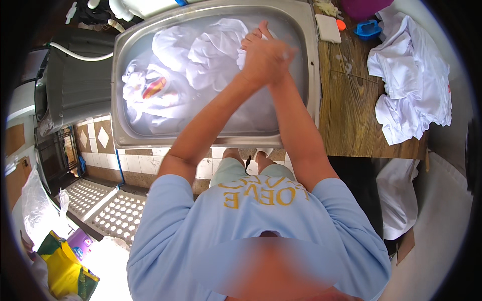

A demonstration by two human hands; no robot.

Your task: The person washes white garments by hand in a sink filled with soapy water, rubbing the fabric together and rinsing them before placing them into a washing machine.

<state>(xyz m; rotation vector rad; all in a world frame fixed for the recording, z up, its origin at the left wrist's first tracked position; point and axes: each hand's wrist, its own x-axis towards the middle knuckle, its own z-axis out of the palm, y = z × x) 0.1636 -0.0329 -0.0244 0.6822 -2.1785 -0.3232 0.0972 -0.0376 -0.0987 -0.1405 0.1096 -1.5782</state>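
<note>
Both hands meet over the far right part of a metal sink basin (117,95) full of cloudy water. My left hand (263,61) crosses over my right, its fingers smeared by motion. Beyond it, the fingers of my right hand (255,37) curl in against a white garment (221,42), thumb up. Much of the right palm is hidden under the left hand. The white cloth spreads leftward through the water in loose folds. Closer to the left wall of the basin floats a bunched white garment (135,90) with a red and yellow patch.
On the wooden counter (346,120) to the right lies a heap of white clothes (409,75). A blue plastic brush (368,30), a cream block (328,28), an orange cap (341,25) and a purple basin (364,6) sit behind. A white hose (80,55) runs at the left.
</note>
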